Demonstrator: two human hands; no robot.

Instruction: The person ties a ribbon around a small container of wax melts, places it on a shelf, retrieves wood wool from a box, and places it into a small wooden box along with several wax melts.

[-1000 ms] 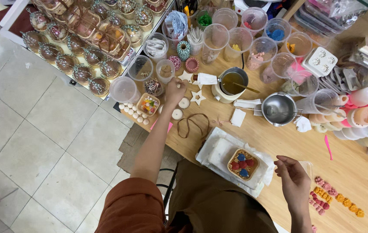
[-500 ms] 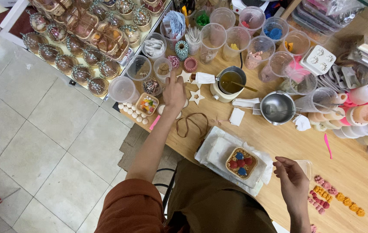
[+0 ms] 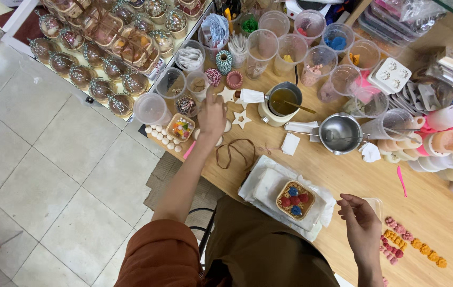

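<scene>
Reaching over bench (image 3: 343,175): left hand (image 3: 211,114) lowered on white discs (image 3: 225,127) beside wooden stars (image 3: 240,119); grip state cannot be told. Right hand (image 3: 362,226) empty, loosely open, near filled basket (image 3: 295,200). Discs best pinched singly, cups left undisturbed.

Free: bare strip of light wooden table (image 3: 343,175) btwn round steel pot (image 3: 340,133) & white paper-lined tray (image 3: 269,183).
Blocked, far edge: rows of clear plastic cups (image 3: 290,45).
Blocked, left corner: wooden stars (image 3: 241,118), brown cord loop (image 3: 237,154).
Right edge: small coloured wax shapes (image 3: 412,245).
</scene>
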